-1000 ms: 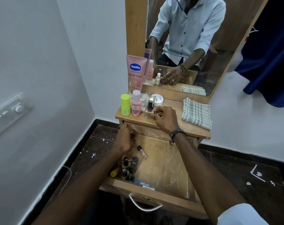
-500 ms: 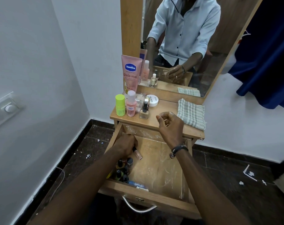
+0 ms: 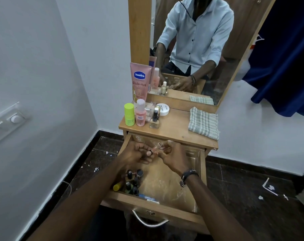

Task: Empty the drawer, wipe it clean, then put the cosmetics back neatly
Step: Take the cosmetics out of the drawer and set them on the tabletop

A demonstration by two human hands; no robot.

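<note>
Over drawer (image 3: 202, 164), both hands' grip – blurred vial (image 3: 156, 148)

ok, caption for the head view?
Both hands hold a small pink bottle over the open drawer.

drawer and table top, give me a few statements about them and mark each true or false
1. The drawer is pulled open. True.
2. Both hands hold a small pink bottle over the drawer. True: the left hand and right hand meet on it.
3. The checked cloth lies inside the drawer. False: it lies on the table top.
4. The drawer is already empty. False: small dark bottles sit in its front left corner.
5. The Vaseline tube stands upright on the table top. True.
</note>
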